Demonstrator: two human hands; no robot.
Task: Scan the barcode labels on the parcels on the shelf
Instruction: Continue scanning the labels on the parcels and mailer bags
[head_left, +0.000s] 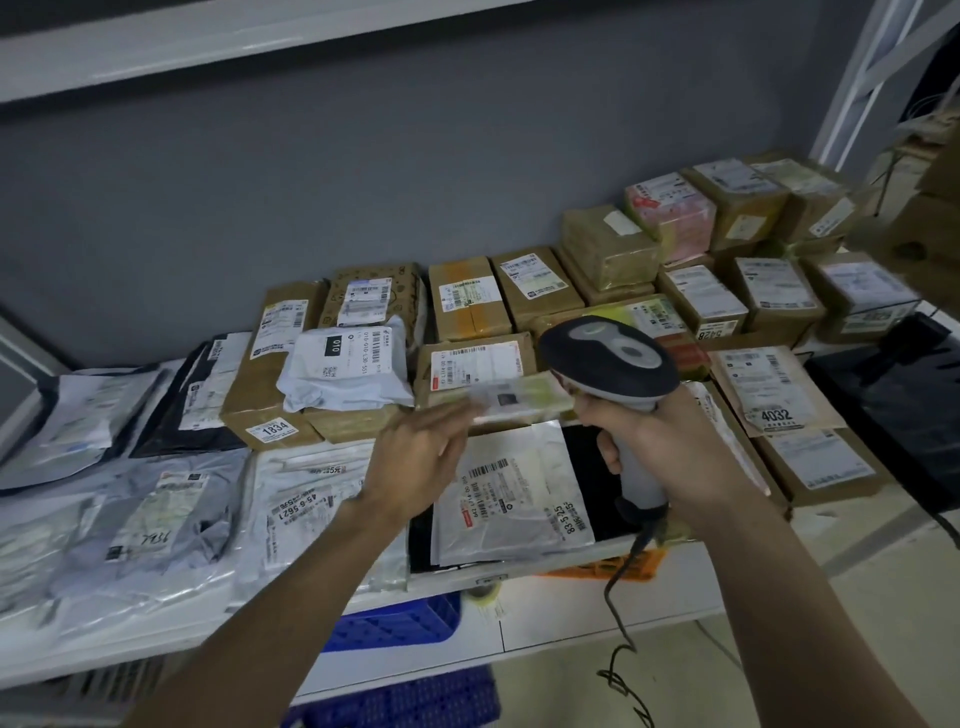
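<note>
My right hand (660, 447) grips the grey handle of a corded barcode scanner (608, 358), its dark head held over the parcels. My left hand (415, 457) reaches out flat with straight fingers, its fingertips at a small blurred parcel with a greenish label (519, 397). Whether the fingers touch it I cannot tell. Below lies a silver mailer with a barcode label (514, 499). The white shelf (597, 613) is covered with brown boxes (470, 299) and plastic mailers (156, 519), most with white labels facing up.
A box marked 1834 (270, 410) carries a white bag (345, 364). A box marked 4032 (769, 395) sits right. A black item (893, 395) lies at the far right. Blue crates (400, 623) and an orange crate (613, 566) stand under the shelf. The scanner cable (623, 649) hangs down.
</note>
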